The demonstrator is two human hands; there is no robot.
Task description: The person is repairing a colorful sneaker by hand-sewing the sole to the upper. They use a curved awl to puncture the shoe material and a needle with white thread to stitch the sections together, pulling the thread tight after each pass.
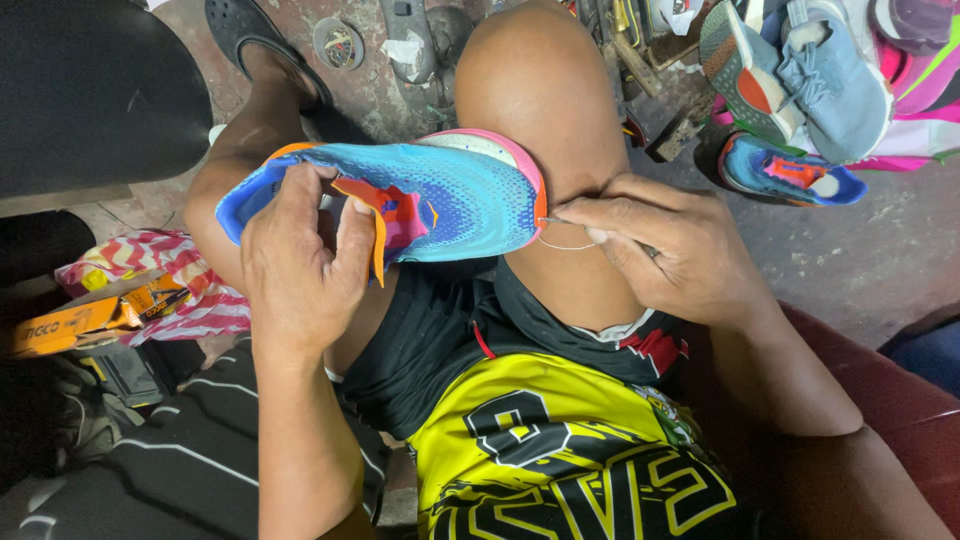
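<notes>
- Your left hand (pixel 300 255) grips the blue running shoe (pixel 440 195) braced on your knee.
- Your right hand (pixel 665 250) pinches the needle (pixel 548 219) with white thread (pixel 565 245); a slip could likely prick your knee.

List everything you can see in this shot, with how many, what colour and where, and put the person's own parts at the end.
running shoe: one, blue and teal with pink sole edge and orange trim, held between the knees
thread: one, pale, looping from the shoe's sole edge to the right hand
other shoes: several, light blue, pink, blue and orange, piled top right
sandal: one, black, top left on the floor
striped cloth: one, red and white, left
orange box: one, far left
left hand: gripping the shoe's upper
right hand: pinching at the sole edge; whether it holds a needle cannot be told
knee: bare, top centre
</notes>
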